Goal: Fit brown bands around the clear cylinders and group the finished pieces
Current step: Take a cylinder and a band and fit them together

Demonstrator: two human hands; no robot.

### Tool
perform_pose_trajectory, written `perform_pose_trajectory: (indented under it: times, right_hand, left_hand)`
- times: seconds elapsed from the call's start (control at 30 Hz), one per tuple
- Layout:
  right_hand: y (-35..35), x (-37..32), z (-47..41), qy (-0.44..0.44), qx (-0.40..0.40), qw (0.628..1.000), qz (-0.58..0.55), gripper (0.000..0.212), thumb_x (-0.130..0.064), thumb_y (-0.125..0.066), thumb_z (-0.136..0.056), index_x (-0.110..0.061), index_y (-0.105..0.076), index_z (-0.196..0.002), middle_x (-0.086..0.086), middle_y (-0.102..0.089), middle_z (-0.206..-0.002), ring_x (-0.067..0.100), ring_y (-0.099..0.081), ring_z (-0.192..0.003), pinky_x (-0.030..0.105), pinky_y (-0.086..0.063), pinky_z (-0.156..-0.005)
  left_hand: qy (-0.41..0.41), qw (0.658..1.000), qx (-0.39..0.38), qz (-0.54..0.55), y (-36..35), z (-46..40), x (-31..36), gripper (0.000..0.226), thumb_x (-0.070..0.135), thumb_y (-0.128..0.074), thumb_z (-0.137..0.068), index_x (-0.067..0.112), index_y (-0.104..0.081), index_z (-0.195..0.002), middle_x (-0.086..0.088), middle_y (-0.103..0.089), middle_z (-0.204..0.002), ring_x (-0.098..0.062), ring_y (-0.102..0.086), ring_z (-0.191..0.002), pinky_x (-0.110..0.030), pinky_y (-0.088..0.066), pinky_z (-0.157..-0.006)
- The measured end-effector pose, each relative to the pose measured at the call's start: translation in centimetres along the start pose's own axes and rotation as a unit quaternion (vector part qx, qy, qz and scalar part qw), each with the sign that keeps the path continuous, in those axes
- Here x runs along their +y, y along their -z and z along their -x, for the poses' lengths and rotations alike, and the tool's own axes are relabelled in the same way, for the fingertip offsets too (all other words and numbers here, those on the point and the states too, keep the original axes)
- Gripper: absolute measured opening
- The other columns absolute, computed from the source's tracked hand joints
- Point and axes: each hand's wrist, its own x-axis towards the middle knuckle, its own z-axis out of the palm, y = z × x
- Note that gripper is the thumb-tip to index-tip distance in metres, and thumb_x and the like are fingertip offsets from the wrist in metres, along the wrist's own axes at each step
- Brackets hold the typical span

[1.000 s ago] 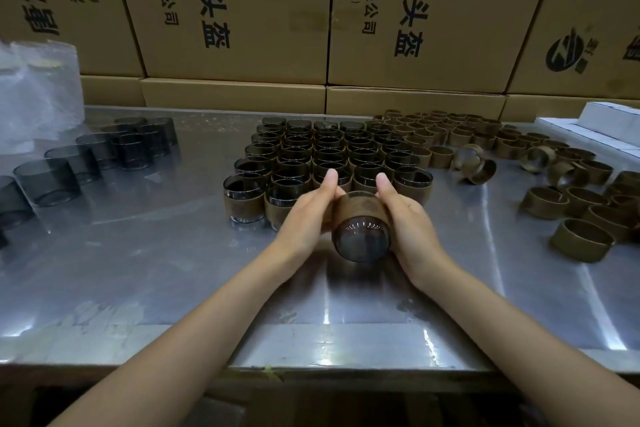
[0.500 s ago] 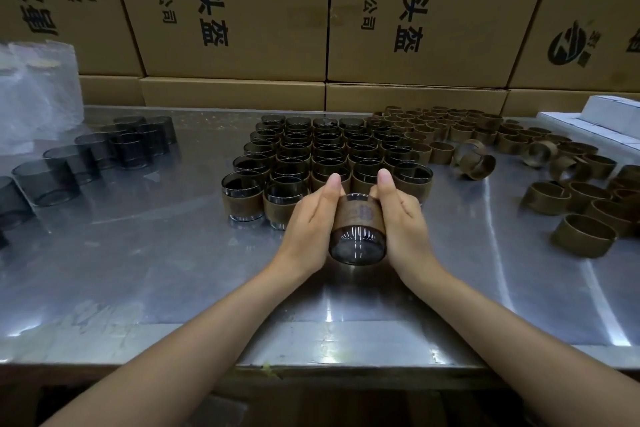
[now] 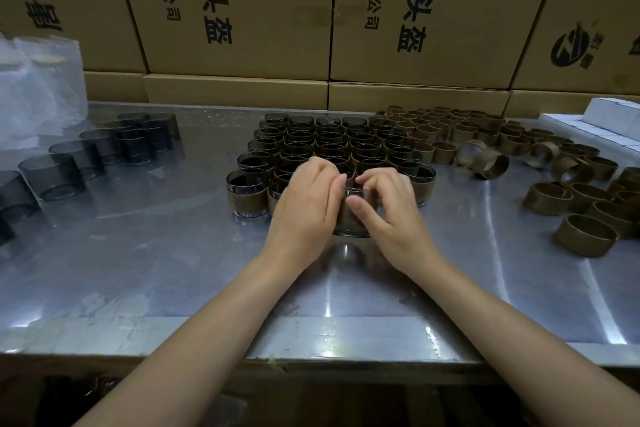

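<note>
My left hand [image 3: 304, 204] and right hand [image 3: 388, 208] grip one banded cylinder [image 3: 351, 218] upright on the table [image 3: 173, 270].

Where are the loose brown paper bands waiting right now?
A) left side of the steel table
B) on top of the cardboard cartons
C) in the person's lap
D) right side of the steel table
D: the loose brown paper bands lie scattered on the right of the steel table, beyond the right hand.

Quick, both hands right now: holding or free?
Left hand: fingers curled round the banded cylinder.
Right hand: fingers curled round the same cylinder.
</note>
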Motion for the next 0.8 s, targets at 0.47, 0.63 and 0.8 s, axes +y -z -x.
perform_pose_trajectory:
  times: [0.47,0.63,0.8]
  right_hand:
    - [-0.7,0.5,-0.2,-0.027,-0.158,0.978,0.131,0.052,-0.043,-0.062,-0.087,-0.023,-0.041,-0.130,-0.006,-0.026,-0.144,0.016,-0.029,-0.132,0.040,-0.039,-0.103]
    - [-0.8,0.7,-0.1,-0.022,-0.162,0.977,0.138,0.055,-0.038,-0.057,-0.093,-0.029,-0.031,-0.141,-0.012,-0.017,-0.155,0.012,-0.022,-0.138,0.036,-0.035,-0.102]
    - [-1.1,0.6,-0.4,-0.013,-0.152,0.972,0.177,0.052,-0.044,-0.054,-0.093,-0.034,-0.035,-0.140,-0.014,-0.017,-0.155,0.015,-0.029,-0.134,0.037,-0.043,-0.095]
  left_hand:
    - [0.171,0.959,-0.104,-0.200,1.3,0.4,-2.3,0.085,0.045,-0.060,-0.073,0.031,-0.019,-0.146,0.002,-0.005,-0.158,-0.025,0.017,-0.145,-0.061,0.016,-0.108]
    - [0.183,0.944,-0.130,-0.240,1.0,0.6,-2.7,0.078,0.037,-0.058,-0.078,0.029,-0.022,-0.146,-0.004,-0.014,-0.158,-0.035,0.008,-0.146,-0.066,0.007,-0.109]
    - [0.174,0.939,-0.133,-0.266,0.9,0.5,-2.6,0.072,0.034,-0.058,-0.083,0.031,-0.023,-0.146,-0.004,-0.016,-0.157,-0.035,-0.003,-0.145,-0.067,0.002,-0.109]
